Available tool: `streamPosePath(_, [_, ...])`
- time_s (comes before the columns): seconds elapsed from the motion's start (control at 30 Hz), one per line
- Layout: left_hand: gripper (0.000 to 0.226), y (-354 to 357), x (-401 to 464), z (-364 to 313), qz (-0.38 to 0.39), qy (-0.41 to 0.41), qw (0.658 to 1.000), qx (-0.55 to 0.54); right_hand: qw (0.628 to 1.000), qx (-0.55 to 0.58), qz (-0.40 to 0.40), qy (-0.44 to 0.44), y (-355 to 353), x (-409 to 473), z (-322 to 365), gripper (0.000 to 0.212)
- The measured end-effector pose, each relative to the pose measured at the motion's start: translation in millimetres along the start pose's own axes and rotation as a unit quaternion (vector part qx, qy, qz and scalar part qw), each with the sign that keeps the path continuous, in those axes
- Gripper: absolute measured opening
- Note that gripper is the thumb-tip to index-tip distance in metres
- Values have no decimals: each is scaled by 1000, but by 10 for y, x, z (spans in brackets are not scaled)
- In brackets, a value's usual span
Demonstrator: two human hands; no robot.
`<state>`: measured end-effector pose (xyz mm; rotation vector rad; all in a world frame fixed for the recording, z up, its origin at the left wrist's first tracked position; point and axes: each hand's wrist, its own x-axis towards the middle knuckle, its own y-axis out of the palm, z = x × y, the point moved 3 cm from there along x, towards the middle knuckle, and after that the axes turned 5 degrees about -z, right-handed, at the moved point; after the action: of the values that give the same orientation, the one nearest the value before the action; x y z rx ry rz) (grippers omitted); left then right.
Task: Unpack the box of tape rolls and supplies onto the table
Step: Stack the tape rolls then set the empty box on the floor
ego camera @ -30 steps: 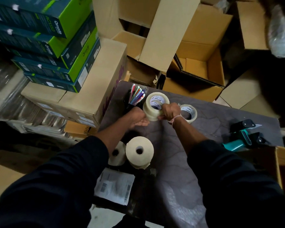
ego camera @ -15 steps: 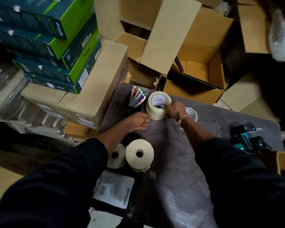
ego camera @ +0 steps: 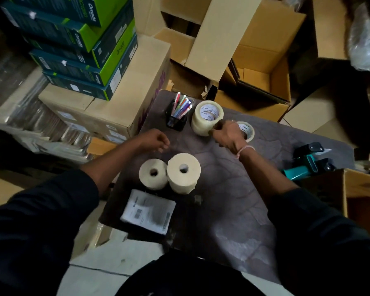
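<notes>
1. Since the clear tape is stacked at the far edge of the table [ego camera: 233, 201], next to the pen cup [ego camera: 176, 118], the near side stays free for whatever comes out next, I'd guess.
2. Right hand [ego camera: 228, 135] is up against the stacked tape rolls [ego camera: 206, 117], fingers curled at the side, probably squaring them up; can't tell if it's actually gripping.
3. Left hand [ego camera: 155, 140] hangs loosely curled above the table, holding nothing.
4. Single tape roll [ego camera: 247, 130] lies flat just behind the right hand.
5. Two paper rolls [ego camera: 171, 173] stand on end, touching, with a label sheet [ego camera: 149, 211] in front.
6. Tape dispenser [ego camera: 308, 163] sits by the open box [ego camera: 363, 189] at right.
</notes>
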<state>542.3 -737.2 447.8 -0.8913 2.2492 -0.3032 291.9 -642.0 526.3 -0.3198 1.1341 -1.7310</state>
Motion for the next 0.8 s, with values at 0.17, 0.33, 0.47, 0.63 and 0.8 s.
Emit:
streamPosePath(0.17, [29, -32, -289, 97, 12, 26, 997, 65, 946, -20, 293, -139, -4, -593, 394, 58])
streamPosePath(0.33, [93, 72, -637, 119, 146, -10, 945, 294, 886, -257, 208, -324, 555, -932, 388, 127])
streamPosePath(0.47, [146, 276, -852, 324, 71, 9, 950, 304, 884, -246, 104, -384, 711, -982, 323, 112])
streamPosePath(0.63, [134, 362, -975, 406, -21, 9, 948, 318, 911, -150, 92, -372, 623, -756, 343, 111])
streamPosePath(0.8, [131, 335, -1057, 402, -45, -15, 958, 282, 947, -72, 3, -313, 592, -407, 599, 100])
